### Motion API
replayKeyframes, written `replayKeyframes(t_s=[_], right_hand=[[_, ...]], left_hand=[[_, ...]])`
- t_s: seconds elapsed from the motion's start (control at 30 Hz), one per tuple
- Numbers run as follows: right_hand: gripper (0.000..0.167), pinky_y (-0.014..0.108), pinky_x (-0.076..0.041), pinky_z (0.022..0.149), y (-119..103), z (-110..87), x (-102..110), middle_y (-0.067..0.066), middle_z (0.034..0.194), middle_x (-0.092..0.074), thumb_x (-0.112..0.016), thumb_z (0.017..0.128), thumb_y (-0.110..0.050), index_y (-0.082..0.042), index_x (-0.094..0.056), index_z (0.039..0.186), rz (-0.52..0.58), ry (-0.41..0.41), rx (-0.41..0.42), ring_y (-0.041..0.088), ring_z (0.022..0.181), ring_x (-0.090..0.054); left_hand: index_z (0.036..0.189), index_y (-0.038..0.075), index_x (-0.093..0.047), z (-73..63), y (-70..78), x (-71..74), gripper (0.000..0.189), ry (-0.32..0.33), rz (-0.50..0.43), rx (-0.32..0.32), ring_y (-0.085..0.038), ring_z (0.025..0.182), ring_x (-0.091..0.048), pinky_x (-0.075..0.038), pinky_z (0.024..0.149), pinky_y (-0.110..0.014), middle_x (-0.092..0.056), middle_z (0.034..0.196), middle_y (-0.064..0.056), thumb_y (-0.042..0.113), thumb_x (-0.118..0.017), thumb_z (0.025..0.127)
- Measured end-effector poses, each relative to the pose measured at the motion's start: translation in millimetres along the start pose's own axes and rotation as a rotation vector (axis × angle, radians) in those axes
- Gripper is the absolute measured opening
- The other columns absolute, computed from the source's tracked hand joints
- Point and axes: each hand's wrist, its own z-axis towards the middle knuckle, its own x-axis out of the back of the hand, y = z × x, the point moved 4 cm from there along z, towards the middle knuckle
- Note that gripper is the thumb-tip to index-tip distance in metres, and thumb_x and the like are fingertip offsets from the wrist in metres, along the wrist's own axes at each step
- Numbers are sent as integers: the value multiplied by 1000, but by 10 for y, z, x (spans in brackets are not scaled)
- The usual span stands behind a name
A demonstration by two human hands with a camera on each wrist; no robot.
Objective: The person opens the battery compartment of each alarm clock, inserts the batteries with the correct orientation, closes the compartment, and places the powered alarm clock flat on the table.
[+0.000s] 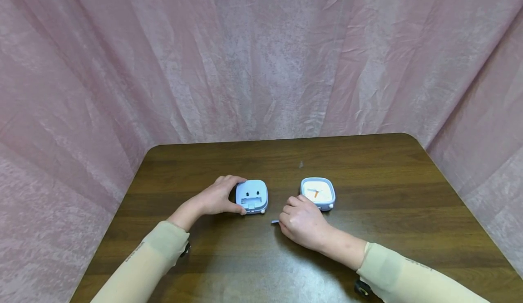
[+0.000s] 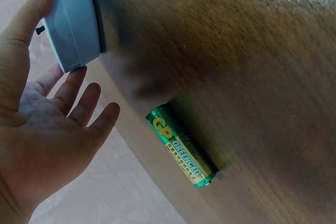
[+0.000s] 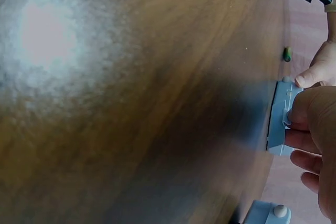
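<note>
Left hand [image 1: 216,197] grips small light-blue square plastic clock, back side up [image 1: 251,196], mid dark wooden bench [image 1: 367,158]. Right hand [image 1: 304,223], at 4 o'clock from it, pinches flat light-blue plastic cover piece [image 3: 278,121]. Second light-blue clock, white face up [image 1: 318,191], lies at 3 o'clock. Looks like cover is off, slot open; green battery [image 2: 181,147] not yet in. Only left wrist view shows battery up close; head view hides it.

head overhead; wrists close, share table [image 1: 367,167].
</note>
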Motion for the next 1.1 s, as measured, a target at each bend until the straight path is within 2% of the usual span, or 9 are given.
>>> replayKeyframes(t_s=[0.5,0.9,1.1], right_hand=[[23,36,-37,62,-57,-93,-10,-5,65,-58,-76,81,-17,-14,-60,65,6,-12,22,21,72,-52],[21,36,-37,62,-64,-121,-43,-5,67,-59,-74,84,-18,-14,-61,68,2,-15,38,21,71,-51],[18,36,-40,63,-57,-109,-13,-5,70,-60,-78,82,-20,-14,-65,71,20,-21,26,21,74,-53]], left_hand=[[151,12,-46,0,2,-4,94,-9,-6,8,-30,137,-39,-38,110,-49,-48,148,-7,49,-90,76],[152,13,-45,11,-14,4,96,-26,-11,26,-29,138,-37,-37,110,-48,-45,151,-7,52,-88,76],[153,14,-44,7,-12,1,95,-34,-8,38,-27,138,-37,-37,111,-47,-45,151,-6,52,-88,77]])
